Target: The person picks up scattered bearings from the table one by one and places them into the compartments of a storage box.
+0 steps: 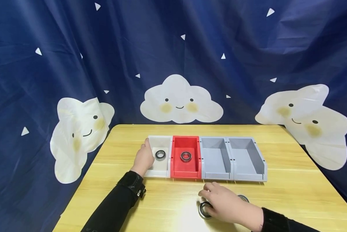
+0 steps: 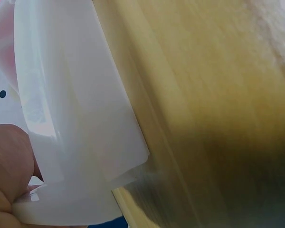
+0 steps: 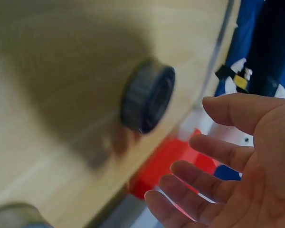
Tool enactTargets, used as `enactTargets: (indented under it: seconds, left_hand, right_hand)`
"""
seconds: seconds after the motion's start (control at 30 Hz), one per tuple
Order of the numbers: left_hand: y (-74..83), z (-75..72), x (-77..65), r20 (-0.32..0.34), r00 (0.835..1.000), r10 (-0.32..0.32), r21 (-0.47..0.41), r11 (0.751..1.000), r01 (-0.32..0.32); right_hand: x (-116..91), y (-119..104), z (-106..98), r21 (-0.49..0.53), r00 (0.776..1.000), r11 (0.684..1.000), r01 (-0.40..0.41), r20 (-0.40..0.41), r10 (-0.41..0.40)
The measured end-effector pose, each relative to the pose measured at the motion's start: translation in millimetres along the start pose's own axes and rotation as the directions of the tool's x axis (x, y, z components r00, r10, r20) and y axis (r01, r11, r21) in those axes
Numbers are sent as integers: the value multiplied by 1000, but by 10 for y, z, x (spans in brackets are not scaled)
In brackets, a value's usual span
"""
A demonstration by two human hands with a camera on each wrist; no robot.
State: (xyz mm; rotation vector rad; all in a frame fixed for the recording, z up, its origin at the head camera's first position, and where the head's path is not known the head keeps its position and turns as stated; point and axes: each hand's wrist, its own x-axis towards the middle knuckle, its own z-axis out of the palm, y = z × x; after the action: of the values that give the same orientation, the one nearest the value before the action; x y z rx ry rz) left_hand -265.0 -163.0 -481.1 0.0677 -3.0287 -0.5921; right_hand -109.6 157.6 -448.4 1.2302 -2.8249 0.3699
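Note:
My left hand (image 1: 144,157) grips the left side wall of the white bin (image 1: 159,174); the left wrist view shows the fingers (image 2: 8,159) bent over its rim. A ball bearing (image 1: 160,155) lies inside that bin, and another bearing (image 1: 186,156) lies in the red bin (image 1: 186,174). Over the table, my right hand (image 1: 224,202) has its fingers spread above a third bearing (image 3: 147,96). In the right wrist view a gap separates that bearing from the palm and fingers. One more bearing (image 1: 243,198) is partly hidden behind the right hand.
Two grey bins, the inner one (image 1: 215,175) and the outer one (image 1: 250,177), continue the row to the right of the red bin. All the bins stand on a wooden table (image 1: 289,193). Behind it hangs a dark blue curtain (image 1: 161,48) with cloud shapes.

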Motion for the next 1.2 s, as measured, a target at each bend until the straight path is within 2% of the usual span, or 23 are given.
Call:
enactTargets:
  seconds: [0.33, 0.63, 0.73, 0.93, 1.2]
  left_hand:
    - [2, 7, 19, -7, 1000, -4, 12, 1000, 4]
    - [11, 6, 21, -7, 1000, -11, 3, 1000, 11]
    - [9, 4, 21, -10, 1000, -9, 4, 1000, 9]
    - [6, -2, 11, -11, 1000, -6, 9, 1000, 7]
    - [14, -8, 7, -5, 1000, -9, 9, 1000, 9]
  right_hand:
    - [-6, -16, 215, -19, 996, 998, 62, 60, -61]
    - [-8, -29, 280, 50, 989, 999, 20, 148, -27]
    - [-14, -31, 310, 59, 991, 997, 44, 125, -51]
    - [-35, -37, 354, 5, 993, 993, 117, 33, -117]
    - [-21, -61, 333, 10, 992, 997, 79, 99, -80]
